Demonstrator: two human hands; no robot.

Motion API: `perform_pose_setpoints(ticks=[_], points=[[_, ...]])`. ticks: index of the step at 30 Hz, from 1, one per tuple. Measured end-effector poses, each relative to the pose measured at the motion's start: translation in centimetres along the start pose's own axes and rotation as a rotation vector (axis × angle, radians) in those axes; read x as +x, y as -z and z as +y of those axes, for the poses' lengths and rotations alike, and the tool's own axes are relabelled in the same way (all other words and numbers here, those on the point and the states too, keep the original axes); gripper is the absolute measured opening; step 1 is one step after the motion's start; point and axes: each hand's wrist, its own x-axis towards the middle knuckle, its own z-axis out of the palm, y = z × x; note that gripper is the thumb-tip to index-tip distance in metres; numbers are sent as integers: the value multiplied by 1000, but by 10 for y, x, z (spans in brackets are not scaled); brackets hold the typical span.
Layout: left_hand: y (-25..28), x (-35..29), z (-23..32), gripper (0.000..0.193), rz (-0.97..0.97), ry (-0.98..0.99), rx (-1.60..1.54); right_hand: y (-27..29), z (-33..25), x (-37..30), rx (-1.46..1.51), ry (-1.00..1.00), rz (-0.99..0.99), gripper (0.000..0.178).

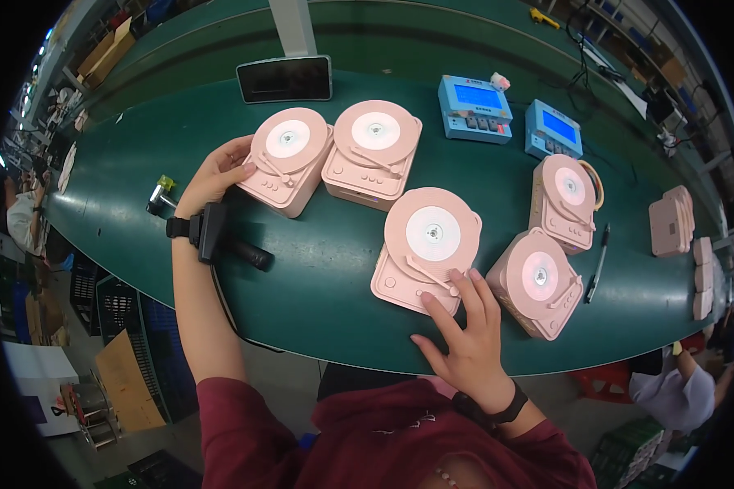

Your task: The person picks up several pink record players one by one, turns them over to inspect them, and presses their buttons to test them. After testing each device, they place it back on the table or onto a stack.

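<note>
A person in a dark red top stands at a long green bench (318, 285) with five pink boxes shaped like little record players spread across it, discs facing up, likely so each top can be seen and reached at once.

The left hand (216, 173) reaches out at about ten o'clock, arm nearly straight, fingers curled round the left edge of the far-left player (289, 159), holding it steady on the bench. A dark strap and a black block sit at that wrist.

The right hand (465, 326) lies close in at about five o'clock, wrist bent back, fingers spread wide and flat; its fingertips rest on the near edge of the middle player (426, 248), by the thin arm, gripping nothing.

A second player (373, 151) touches the first on its right. Two more (565, 200) (538, 281) tilt at three o'clock, beside a black pen (599, 261).

At twelve o'clock stand a dark screen (285, 79) and two blue meters (475, 106) (553, 129). Pink flat parts (671, 222) lie stacked at the far right edge.
</note>
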Motion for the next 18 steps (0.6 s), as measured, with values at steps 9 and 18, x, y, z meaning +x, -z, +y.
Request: perform_pose_setpoints(ticks=[9,18], points=[[-1,-1,-2,56,23,-8,6,-1,-1,-2,31,-14,-21,65],[-5,2,-2,48,81,-41,76,-4,-7,2,-35,-42,-31,67]])
